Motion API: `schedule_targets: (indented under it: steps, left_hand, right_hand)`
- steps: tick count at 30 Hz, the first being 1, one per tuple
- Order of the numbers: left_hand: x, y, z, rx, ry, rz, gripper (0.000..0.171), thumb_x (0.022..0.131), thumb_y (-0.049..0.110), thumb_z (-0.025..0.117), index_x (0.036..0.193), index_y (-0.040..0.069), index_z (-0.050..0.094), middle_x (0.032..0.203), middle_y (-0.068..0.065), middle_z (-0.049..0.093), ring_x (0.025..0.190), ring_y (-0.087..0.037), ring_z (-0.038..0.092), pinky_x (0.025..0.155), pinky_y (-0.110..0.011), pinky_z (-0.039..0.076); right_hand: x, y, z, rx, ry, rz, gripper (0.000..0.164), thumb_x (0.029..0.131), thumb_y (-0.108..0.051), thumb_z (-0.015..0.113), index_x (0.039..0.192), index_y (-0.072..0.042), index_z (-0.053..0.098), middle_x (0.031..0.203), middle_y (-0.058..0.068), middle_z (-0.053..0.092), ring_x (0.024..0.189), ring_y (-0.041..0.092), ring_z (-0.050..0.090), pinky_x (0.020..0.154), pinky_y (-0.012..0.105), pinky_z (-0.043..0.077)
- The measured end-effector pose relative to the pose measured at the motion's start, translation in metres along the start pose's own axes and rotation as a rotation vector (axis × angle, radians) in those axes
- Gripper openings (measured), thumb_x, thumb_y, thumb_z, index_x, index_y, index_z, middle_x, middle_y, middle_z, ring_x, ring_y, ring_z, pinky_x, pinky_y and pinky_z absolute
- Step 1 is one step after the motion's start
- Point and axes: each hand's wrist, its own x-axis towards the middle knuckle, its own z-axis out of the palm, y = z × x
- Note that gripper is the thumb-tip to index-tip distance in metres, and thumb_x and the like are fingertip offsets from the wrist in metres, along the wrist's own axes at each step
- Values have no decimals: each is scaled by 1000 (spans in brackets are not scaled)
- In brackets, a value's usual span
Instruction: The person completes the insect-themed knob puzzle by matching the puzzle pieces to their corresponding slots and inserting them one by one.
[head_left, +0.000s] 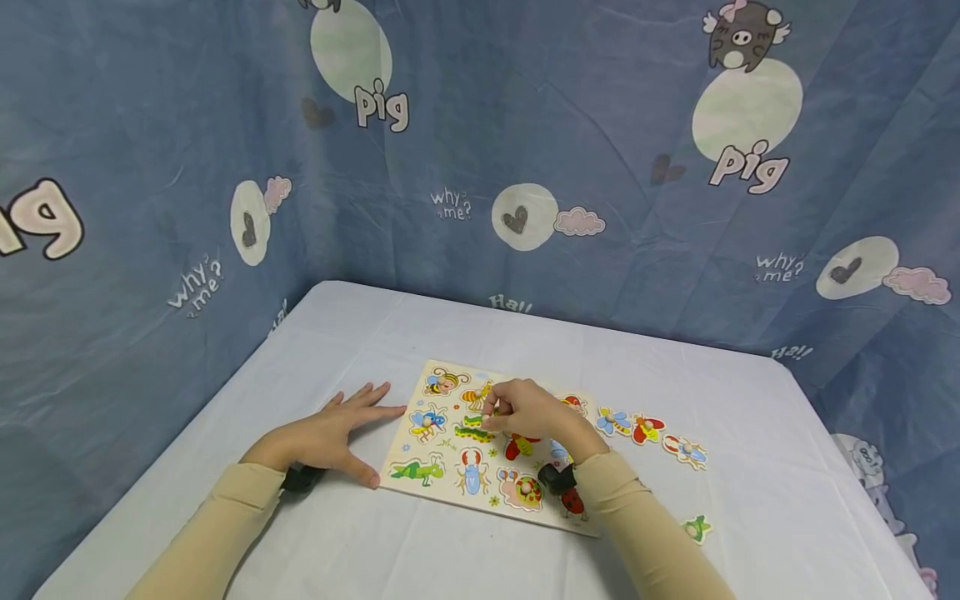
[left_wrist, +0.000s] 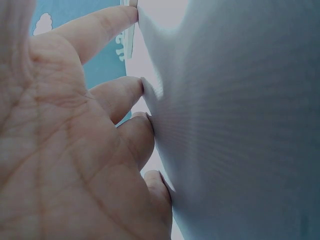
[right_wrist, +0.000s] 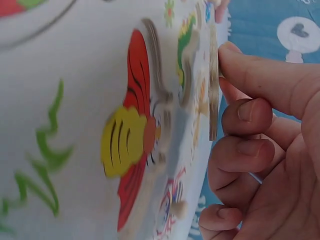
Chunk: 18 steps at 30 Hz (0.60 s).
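On the white table lies a wooden insect puzzle board (head_left: 446, 488). My right hand (head_left: 534, 410) is over its middle, thumb and fingers pinching a flat wooden puzzle piece, seen edge-on as a thin strip (right_wrist: 213, 82) in the right wrist view. In the head view this piece shows green beside the fingertips, just over the printed green caterpillar (head_left: 474, 434). My left hand (head_left: 327, 433) rests with fingers spread at the board's left side, thumb at the near corner and index fingertip at the edge. Below the right hand is the picture of a red-winged yellow insect (right_wrist: 122, 142).
Right of the board lie loose pieces: a blue-winged insect (head_left: 613, 422), a red-winged one (head_left: 647, 429), a stag beetle (head_left: 685, 451) and, nearer, a green piece (head_left: 697, 529). Knobbed pieces sit on the board, such as the snail (head_left: 517, 490). A blue printed curtain (head_left: 600, 275) hangs behind.
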Motion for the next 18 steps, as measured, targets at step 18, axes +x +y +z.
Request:
schedule_targets:
  steps: [18]
  left_hand:
    - [0,-1,0,17,2,16,113,67,53,100,163,23,49,180,-21,15,166,-52,5,126,-81,-2]
  right_hand:
    - [10,-8,13,20,-41,-8,8,100,-20,78,100,-14,73,69,-5,53,60,8,42,61,21,38]
